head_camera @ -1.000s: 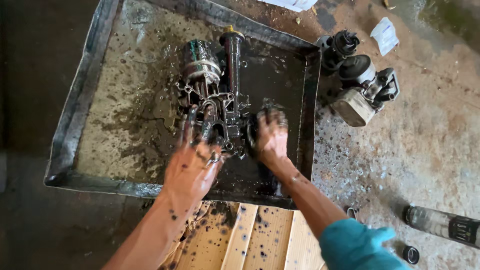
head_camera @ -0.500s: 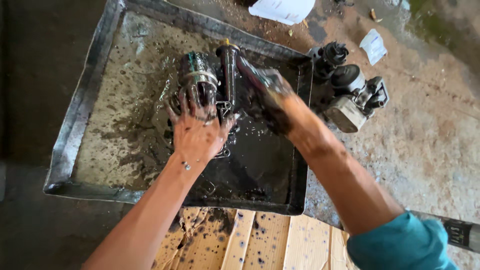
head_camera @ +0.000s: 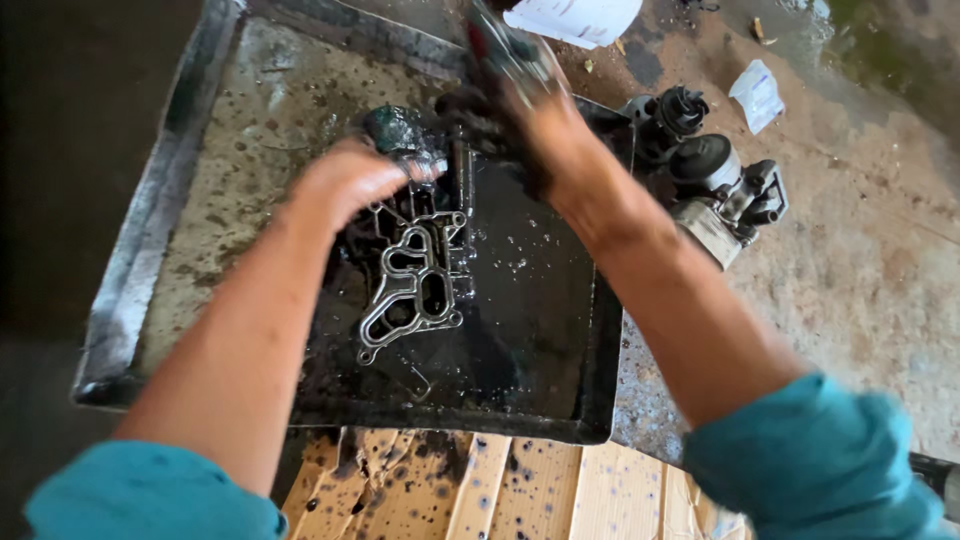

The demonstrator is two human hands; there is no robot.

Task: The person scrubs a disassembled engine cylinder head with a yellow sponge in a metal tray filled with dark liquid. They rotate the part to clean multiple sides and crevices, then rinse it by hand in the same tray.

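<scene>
- gripping the top of an oily metal engine part (head_camera: 415, 275), the left hand (head_camera: 345, 180) is closed over its dark, round upper end, fingers curled down onto it.
- the engine part lies in a shallow metal tray (head_camera: 150, 250), in the tray's darker, oil-soaked right half, with its flat silver face and cut-out channels turned upward.
- the right hand (head_camera: 530, 110) is raised above the far edge of the tray and is blurred; it looks wrapped around a small dark object (head_camera: 500, 45), but i cannot tell what that object is or how tight the hold is.
- both forearms are smeared with black oil, and teal sleeves (head_camera: 820, 460) show at the near edge.
- just beside the tray on the right, a second grey engine part (head_camera: 715, 190) with round caps sits on the dirty concrete floor (head_camera: 860, 300).
- scraps of white paper (head_camera: 758, 92) lie on the floor beyond it.
- spattered wooden boards (head_camera: 480, 490) lie under the tray's near edge.
</scene>
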